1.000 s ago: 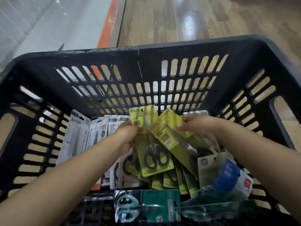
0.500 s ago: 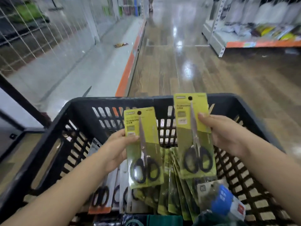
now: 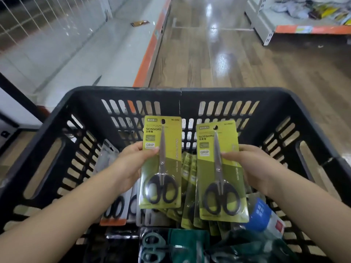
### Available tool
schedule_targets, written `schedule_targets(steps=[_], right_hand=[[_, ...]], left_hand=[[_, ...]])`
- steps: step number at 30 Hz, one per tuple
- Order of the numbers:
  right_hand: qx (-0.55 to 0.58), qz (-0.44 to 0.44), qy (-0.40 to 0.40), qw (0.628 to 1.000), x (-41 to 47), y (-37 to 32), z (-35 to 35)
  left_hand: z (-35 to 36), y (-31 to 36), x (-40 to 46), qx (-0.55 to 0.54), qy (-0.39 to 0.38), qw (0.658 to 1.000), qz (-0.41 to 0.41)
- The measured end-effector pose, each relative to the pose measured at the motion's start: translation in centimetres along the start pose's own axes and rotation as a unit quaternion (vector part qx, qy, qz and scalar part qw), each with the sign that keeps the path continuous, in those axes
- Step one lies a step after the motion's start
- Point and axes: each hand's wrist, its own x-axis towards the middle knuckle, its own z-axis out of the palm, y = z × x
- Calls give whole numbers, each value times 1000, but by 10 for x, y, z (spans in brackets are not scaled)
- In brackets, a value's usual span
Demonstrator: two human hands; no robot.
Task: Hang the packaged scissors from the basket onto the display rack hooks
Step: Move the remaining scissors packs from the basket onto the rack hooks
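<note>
- Hands first: the left hand (image 3: 131,168) sits left of centre, thumb pressed on the front of a green scissors card (image 3: 161,162) and the fingers curled behind it, so the card is pinched at its left edge.
- Blades on this left card point to the top of the frame; the black handles sit at its lower end, and the card stands upright.
- Right of centre, the right hand (image 3: 254,168) pinches a second green scissors card (image 3: 221,171) the same way: thumb on the front beside the blades, fingers wrapped round the right edge.
- That second card tilts slightly and hangs a little lower in the frame than the left one; the two cards are apart, side by side.
- Both cards are held above the black slotted basket (image 3: 180,95), which fills the lower two thirds of the frame.
- Inside the basket, a stack of more green cards (image 3: 188,186) shows between and below the two held ones.
- Grey-backed scissor packs (image 3: 114,205) lie at the lower left inside the basket, teal scissor packs (image 3: 171,243) along the bottom edge.
- A blue-and-white pack (image 3: 266,217) sits at the lower right.
- Wire grid panels (image 3: 38,19) are at the upper left, above a white shelf base with an orange edge.
- A stocked shelf (image 3: 303,16) stands at the upper right, across the wood floor.
</note>
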Motion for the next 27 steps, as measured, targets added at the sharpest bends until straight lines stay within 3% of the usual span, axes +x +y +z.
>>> schedule_targets(steps=[9,15,21,27], right_hand=[[9,84,4,996,16,37,-1],[20,107,42,993,-6,19,1],[-14,35,29,999,-63,-103,10],[-56,-40,-18,997,-174,-305,30]], left_hand=[[6,-26,0,34,2,993,-109],[22,-4,-22,21,55,985,-164],[22,117,-75,7,79,991,-109],[-25,320,-184,-31,91,995,-3]])
